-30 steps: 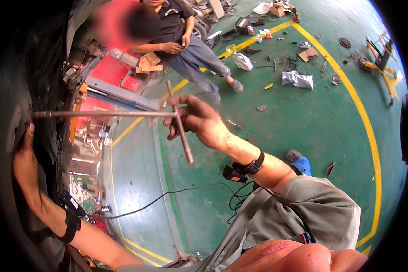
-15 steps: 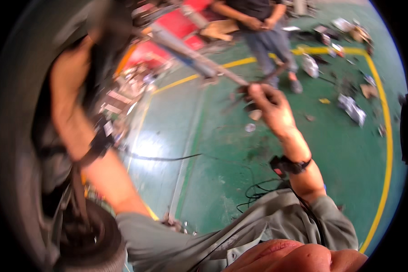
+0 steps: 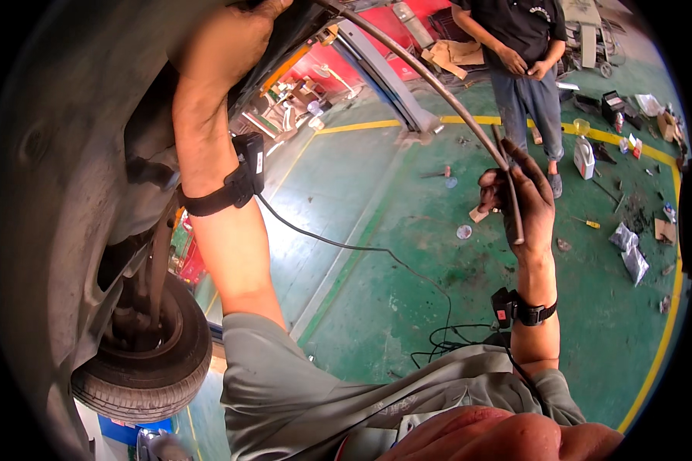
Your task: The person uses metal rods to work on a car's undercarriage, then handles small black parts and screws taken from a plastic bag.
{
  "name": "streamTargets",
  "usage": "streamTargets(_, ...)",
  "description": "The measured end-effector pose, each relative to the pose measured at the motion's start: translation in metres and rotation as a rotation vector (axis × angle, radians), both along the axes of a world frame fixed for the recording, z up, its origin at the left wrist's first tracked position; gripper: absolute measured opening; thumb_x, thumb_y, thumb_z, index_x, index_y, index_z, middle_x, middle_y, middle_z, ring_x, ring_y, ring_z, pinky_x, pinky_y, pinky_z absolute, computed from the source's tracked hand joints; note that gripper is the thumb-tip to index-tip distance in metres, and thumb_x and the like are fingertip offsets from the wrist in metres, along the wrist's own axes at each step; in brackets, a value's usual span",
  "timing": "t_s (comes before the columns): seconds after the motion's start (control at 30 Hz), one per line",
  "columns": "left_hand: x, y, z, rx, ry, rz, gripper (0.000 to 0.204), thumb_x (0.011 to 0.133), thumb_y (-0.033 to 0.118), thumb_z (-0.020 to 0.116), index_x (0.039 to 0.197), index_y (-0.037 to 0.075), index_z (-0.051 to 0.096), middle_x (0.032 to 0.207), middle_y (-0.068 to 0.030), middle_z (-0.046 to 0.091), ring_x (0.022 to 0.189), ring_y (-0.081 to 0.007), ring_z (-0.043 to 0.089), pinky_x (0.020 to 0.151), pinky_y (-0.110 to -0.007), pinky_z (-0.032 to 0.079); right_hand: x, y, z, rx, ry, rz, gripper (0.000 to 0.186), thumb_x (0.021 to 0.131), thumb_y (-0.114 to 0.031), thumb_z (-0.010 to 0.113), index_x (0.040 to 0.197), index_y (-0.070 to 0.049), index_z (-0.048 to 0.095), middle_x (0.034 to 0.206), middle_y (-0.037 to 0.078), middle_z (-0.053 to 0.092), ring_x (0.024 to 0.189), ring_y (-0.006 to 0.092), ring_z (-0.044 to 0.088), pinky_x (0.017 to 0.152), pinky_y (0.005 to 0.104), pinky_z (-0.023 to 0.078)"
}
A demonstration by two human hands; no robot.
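My right hand point(image 3: 529, 192) is raised at the right of centre. It holds the short crossbar of a long metal T-handle wrench point(image 3: 438, 81), with the bar lying across the palm and fingers. The wrench's shaft curves in this view up and left to the top edge, where its far end is out of sight. My left hand point(image 3: 227, 46) reaches up beside the dark underside of a vehicle point(image 3: 61, 177), close to the shaft's upper part. Its fingers are mostly cut off or hidden, so I cannot tell what they grip.
A tyred wheel point(image 3: 142, 369) hangs at lower left. A lift post point(image 3: 384, 84) stands behind the shaft. Another person point(image 3: 527, 69) stands at far right, hands together. A white jug point(image 3: 584, 157), a yellow-handled screwdriver point(image 3: 590, 223) and bags lie on the green floor. A cable point(image 3: 354, 247) trails from my left wrist.
My right hand has moved right and slightly down with the T-handle wrench, and the crossbar now shows clearly. My left arm appears further right in the view. The picture is less blurred.
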State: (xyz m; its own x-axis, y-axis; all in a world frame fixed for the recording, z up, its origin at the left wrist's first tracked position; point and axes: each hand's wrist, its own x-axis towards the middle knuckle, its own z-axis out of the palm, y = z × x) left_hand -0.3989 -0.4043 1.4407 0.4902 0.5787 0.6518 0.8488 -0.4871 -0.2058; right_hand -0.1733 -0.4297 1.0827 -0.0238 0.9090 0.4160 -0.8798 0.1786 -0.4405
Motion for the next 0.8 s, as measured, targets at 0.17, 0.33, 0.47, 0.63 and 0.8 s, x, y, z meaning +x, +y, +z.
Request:
streamTargets(0.17,0.002,-0.006,-0.003,0.064,0.035,0.079,0.035,0.091,0.032,0.07,0.107,0.001,0.07,0.101,-0.0088,0.073,0.09,-0.0168,0.064,0.086,-0.026,0.046,-0.012,0.003,-0.014,0.174,-0.233,-0.092,0.052,0.104,-0.036,0.044,0.122,0.011,0.052,0.081,0.016,0.066,0.061,0.0183,0.061,0.055,0.0299,0.054)
streamTargets(0.33,-0.001,-0.008,-0.007,0.172,0.15,0.099,0.034,0.094,0.034,0.065,0.11,0.005,0.069,0.101,-0.0161,0.071,0.091,-0.0279,0.064,0.083,-0.033,0.049,0.006,0.01,-0.01,-0.136,-0.155,0.376,0.065,0.102,-0.054,0.04,0.095,0.006,0.064,0.062,0.006,0.058,0.046,0.0114,0.051,0.041,0.0234,0.041)
streamTargets(0.47,0.014,-0.011,-0.013,0.221,0.218,0.134,0.038,0.096,0.036,0.06,0.112,0.002,0.067,0.107,-0.0256,0.067,0.102,-0.0395,0.062,0.088,-0.038,0.048,-0.018,-0.006,0.019,-0.237,-0.271,-0.029,0.055,0.101,-0.047,0.049,0.118,0.004,0.056,0.065,0.007,0.062,0.047,0.0125,0.054,0.042,0.0239,0.043)
streamTargets(0.63,0.023,-0.02,-0.02,0.343,0.303,0.164,0.036,0.097,0.035,0.057,0.11,0.003,0.068,0.101,-0.0258,0.067,0.097,-0.0425,0.063,0.084,-0.041,0.05,-0.01,-0.005,0.023,-0.214,-0.216,-0.13,0.05,0.103,-0.037,0.05,0.132,0.004,0.045,0.067,0.008,0.064,0.046,0.011,0.052,0.042,0.0226,0.04)
streamTargets(0.8,0.005,-0.014,-0.006,0.354,0.635,0.464,0.034,0.098,0.034,0.056,0.108,0.005,0.069,0.099,-0.0264,0.067,0.094,-0.0433,0.063,0.081,-0.044,0.051,-0.008,-0.006,0.013,-0.047,-0.128,-0.19,0.061,0.101,-0.033,0.051,0.142,0.007,0.031,0.085,0.018,0.068,0.053,0.0137,0.056,0.045,0.0238,0.046)
